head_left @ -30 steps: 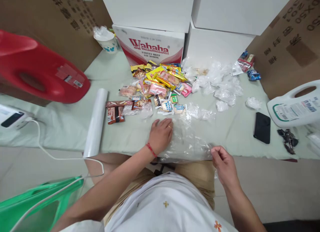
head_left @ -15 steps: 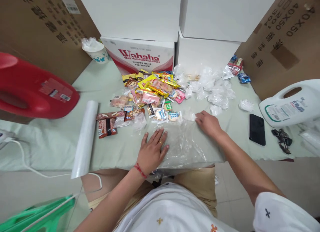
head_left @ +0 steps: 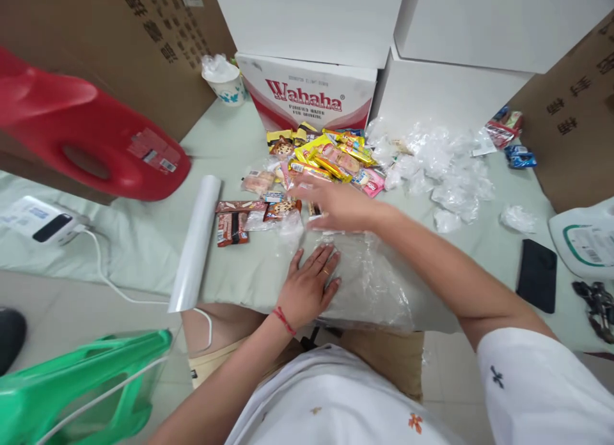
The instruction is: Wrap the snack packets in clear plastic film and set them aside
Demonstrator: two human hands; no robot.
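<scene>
My left hand (head_left: 311, 282) lies flat with its fingers stretched on the left edge of a clear plastic sheet or bag (head_left: 369, 279) spread at the table's front. My right hand (head_left: 340, 205) is over the near side of the snack pile, its fingers apart and somewhat blurred; nothing shows in its grip. Under and behind it are yellow-wrapped snacks (head_left: 330, 163), a pink packet (head_left: 370, 181) and a clear-wrapped snack (head_left: 258, 181). Brown snack packets (head_left: 231, 229) lie to the left. The small white packets are mostly hidden by my right hand.
A roll of plastic film (head_left: 196, 243) and a red jug (head_left: 96, 132) stand at left, with a paper cup (head_left: 224, 84) behind. Crumpled clear plastic (head_left: 441, 163) is heaped at right, near a phone (head_left: 537, 275) and white jug (head_left: 582, 240). Boxes (head_left: 311, 93) line the back.
My right hand has left the far right edge of the plastic and moved left over the snacks. My left hand stays on the plastic. The view has shifted left.
</scene>
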